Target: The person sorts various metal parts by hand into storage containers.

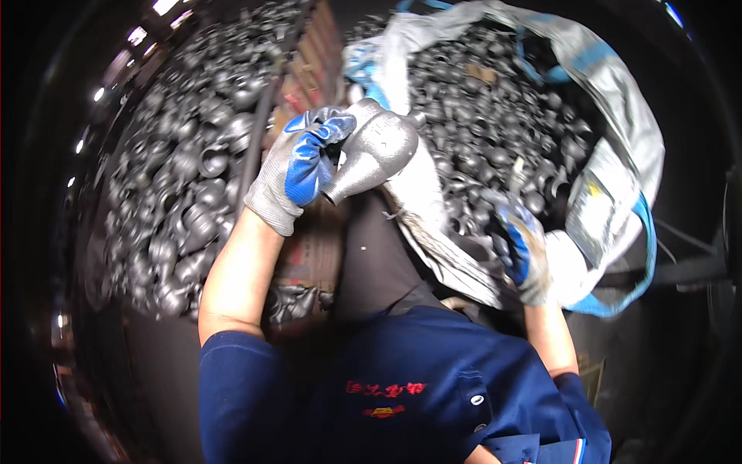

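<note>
My left hand [303, 161], in a grey knitted glove with blue coating, pinches a large silver-grey bulbous metal casting [380, 145] by its left side. The casting is round in the middle and tapers to a narrow neck that points down and left. It hangs in the air before the near left rim of a big white woven bulk bag [630, 100]. My right hand [525, 251], gloved alike, is over the near right part of that bag, close to its small grey castings [483, 100]. Its fingers are blurred, so their grip does not show.
To the left lies a large heap of similar grey castings [205, 162], behind a rusty brown barrier [309, 69]. Blue lifting straps [645, 255] loop off the bag's right side. Several more castings [294, 303] lie low beside my left leg.
</note>
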Demonstrator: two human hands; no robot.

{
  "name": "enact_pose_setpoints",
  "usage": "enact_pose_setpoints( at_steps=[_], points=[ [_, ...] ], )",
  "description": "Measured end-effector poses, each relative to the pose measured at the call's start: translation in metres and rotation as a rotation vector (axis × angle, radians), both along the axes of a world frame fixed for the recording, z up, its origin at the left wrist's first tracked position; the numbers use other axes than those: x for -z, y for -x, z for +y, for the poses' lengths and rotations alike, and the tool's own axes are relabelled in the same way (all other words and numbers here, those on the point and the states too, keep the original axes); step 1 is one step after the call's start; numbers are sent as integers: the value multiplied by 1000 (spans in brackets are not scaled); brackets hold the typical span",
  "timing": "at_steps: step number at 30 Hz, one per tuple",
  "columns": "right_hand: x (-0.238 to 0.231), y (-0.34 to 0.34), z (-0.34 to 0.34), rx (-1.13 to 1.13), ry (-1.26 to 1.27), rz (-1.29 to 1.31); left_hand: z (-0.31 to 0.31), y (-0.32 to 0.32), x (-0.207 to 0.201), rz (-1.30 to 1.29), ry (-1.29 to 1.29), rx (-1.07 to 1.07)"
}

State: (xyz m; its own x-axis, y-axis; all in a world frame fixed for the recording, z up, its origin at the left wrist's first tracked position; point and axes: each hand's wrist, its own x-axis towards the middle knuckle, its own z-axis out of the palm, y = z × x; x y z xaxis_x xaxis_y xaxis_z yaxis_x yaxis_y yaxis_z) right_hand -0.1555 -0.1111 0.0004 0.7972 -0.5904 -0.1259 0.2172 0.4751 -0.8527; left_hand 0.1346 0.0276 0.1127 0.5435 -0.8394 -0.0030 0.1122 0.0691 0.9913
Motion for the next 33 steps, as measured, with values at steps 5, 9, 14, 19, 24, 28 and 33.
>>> enact_pose_setpoints(
  at_steps=[5, 9, 14, 19, 24, 28, 33],
  points=[
    [31, 1, -31, 338, 1340, 147, -66, 55, 34, 309, 57, 192],
    [39, 7, -53, 458, 916, 99, -77, 96, 61, 525, 129, 321],
    [-33, 10, -39, 256, 116, 45, -57, 116, 95, 423, 13, 405],
    [-37, 3, -26, 322, 420, 99, -55, 116, 93, 520, -183, 541],
    [-50, -3, 0, 298, 909, 275, -56, 120, 112, 699, -2, 527],
    [-40, -1, 7, 386, 606, 81, -53, 122, 119, 545, 84, 445],
    [-5, 25, 1, 359, 43, 173, -46, 127, 107, 583, 79, 292]
  ],
)
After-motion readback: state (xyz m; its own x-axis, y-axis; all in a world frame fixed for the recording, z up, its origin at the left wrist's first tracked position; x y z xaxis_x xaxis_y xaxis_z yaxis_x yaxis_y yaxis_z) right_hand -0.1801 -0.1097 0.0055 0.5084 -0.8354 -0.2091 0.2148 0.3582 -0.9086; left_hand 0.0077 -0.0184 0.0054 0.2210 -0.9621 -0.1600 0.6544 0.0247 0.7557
